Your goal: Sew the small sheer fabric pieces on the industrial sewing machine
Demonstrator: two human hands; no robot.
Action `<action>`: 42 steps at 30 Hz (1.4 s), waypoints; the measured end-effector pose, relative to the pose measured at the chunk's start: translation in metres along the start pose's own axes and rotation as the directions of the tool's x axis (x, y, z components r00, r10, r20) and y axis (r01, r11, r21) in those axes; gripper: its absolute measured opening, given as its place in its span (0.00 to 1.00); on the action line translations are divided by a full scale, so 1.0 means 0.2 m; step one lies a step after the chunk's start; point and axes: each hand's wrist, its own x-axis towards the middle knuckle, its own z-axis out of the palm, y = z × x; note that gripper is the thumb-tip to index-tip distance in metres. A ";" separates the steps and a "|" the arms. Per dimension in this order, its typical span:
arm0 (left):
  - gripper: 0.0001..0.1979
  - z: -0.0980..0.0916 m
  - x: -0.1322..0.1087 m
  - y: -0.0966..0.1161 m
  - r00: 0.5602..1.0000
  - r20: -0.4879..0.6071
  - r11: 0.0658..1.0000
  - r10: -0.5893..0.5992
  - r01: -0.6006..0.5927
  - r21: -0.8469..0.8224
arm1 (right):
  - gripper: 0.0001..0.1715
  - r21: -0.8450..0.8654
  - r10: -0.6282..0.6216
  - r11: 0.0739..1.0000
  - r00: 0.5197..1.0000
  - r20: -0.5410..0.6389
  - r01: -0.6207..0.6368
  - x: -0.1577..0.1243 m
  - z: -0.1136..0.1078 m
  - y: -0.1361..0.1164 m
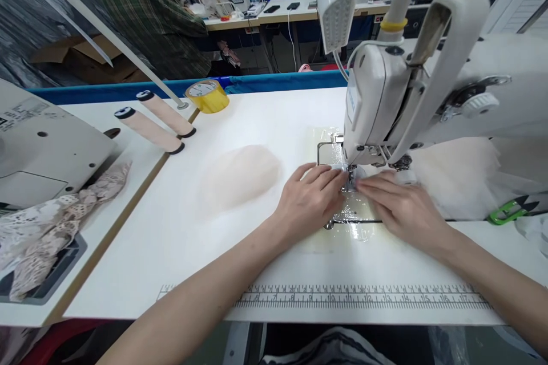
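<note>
A white sewing machine (pixel 377 91) stands at the right, with its needle and presser foot (pixel 351 174) low over the plate. My left hand (pixel 312 197) is closed just left of the foot, its fingers curled down with the tips partly hidden. From the right, my right hand (pixel 402 205) reaches to the same spot, fingers pressed together. Between my fingertips a small bit of thin, see-through fabric (pixel 359 172) shows at the foot; its edges are hard to make out. A pale, sheer oval fabric piece (pixel 244 177) lies on the table left of my hands.
Pale sheer fabric (pixel 458 177) is heaped at right, near green-handled snips (pixel 507 212). Two thread cones (pixel 149 131) and yellow tape (pixel 208 96) stand at the back left. Lace (pixel 55 228) lies by another machine. A ruler strip (pixel 342 296) runs along the front. A person (pixel 149 28) sits beyond.
</note>
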 end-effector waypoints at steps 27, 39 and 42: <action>0.09 -0.51 -0.15 0.19 0.892 0.276 0.712 -0.358 0.452 -0.538 | 0.20 0.904 -0.037 0.132 0.910 0.413 -0.405 0.05 -0.10 -0.20; 0.14 -0.47 -0.38 -0.16 0.723 0.686 -0.014 -0.088 0.687 -0.726 | 0.11 0.851 0.020 0.334 0.906 0.423 -0.405 0.15 -0.05 -0.39; 0.18 -0.55 -0.49 -0.25 0.728 0.551 -0.014 -0.408 0.598 -0.801 | 0.17 0.808 0.041 0.424 0.900 0.433 -0.408 0.24 -0.02 -0.44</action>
